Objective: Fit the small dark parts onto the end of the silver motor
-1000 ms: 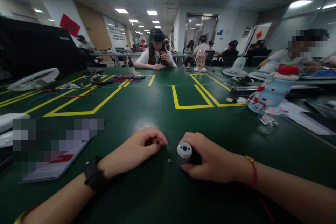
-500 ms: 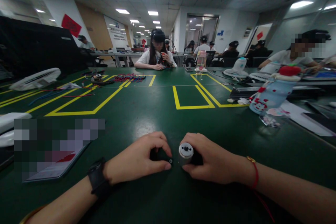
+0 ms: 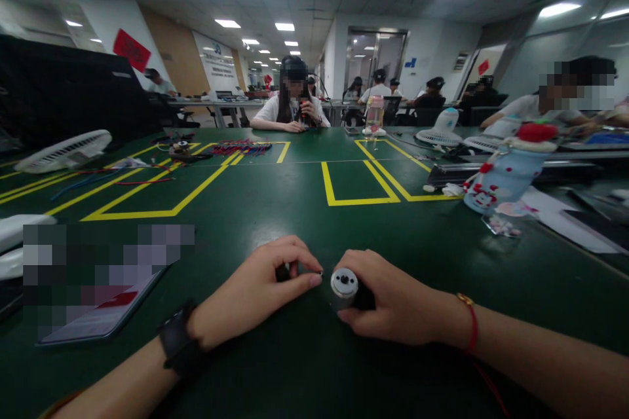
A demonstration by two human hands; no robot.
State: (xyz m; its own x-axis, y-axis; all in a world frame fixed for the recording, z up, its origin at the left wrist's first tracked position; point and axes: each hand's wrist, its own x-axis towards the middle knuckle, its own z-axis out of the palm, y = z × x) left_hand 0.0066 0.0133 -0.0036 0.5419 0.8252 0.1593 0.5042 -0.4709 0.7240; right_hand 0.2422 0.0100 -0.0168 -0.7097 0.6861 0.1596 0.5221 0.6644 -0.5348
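Note:
My left hand [image 3: 275, 273], with a black watch on its wrist, pinches a small metal ring [image 3: 321, 273] between thumb and fingertips. Its exact kind is too small to tell. Just to the right, my right hand [image 3: 388, 294] is wrapped around a silver cylindrical motor [image 3: 344, 285]. The motor stands upright, its round end face up, showing a dark centre and small holes. A narrow gap separates the ring from the motor. My right palm and fingers hide the motor's far side.
A phone [image 3: 113, 301] lies left on the green table [image 3: 265, 209]. Farther left is a white fan [image 3: 66, 152]. Wires [image 3: 240, 147] lie beyond, among yellow tape lines. A blue bottle [image 3: 508, 173] stands at right. A person [image 3: 292, 105] sits opposite.
The small ring, earlier low between my parted left fingertips, is now pinched and raised off the table. My right hand keeps its hold on the motor.

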